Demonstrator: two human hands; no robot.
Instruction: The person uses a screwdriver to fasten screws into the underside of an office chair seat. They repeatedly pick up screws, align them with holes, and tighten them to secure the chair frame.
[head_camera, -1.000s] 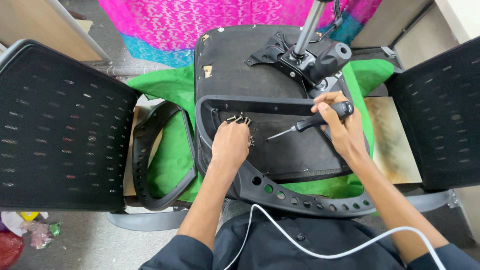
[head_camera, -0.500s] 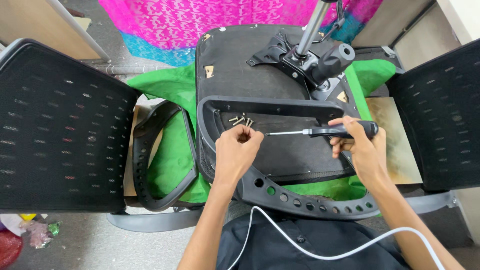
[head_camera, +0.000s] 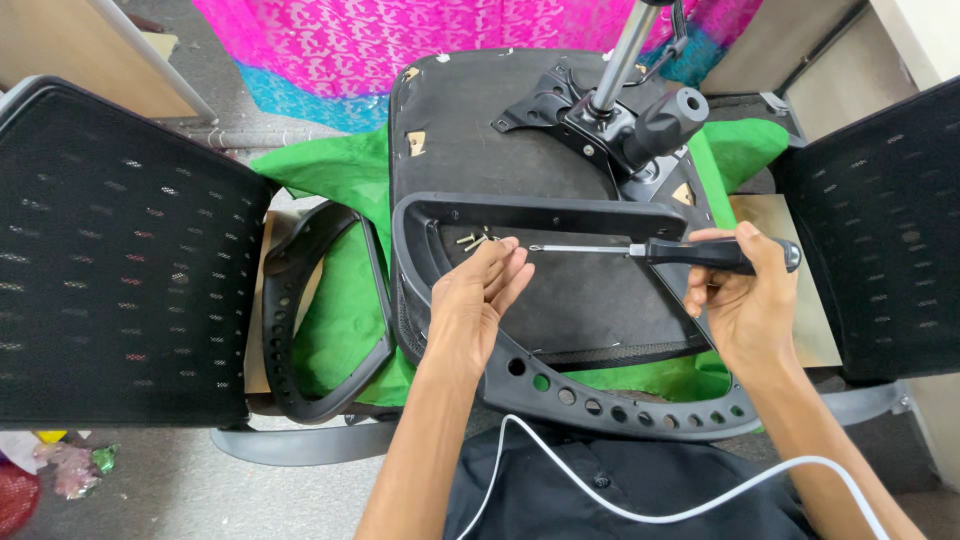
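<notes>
The left hand (head_camera: 478, 300) now sits nearer and slightly right of where it pressed on the screws (head_camera: 478, 239), its fingers lifted and loosely curled just beside them. The right hand (head_camera: 740, 300) has drawn back to the right, and the screwdriver (head_camera: 660, 251) it grips lies level, tip pointing left toward the left fingertips.

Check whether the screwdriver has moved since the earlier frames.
Yes. The screwdriver went from angled to level and shifted right against the black frame, held by the right hand.
</notes>
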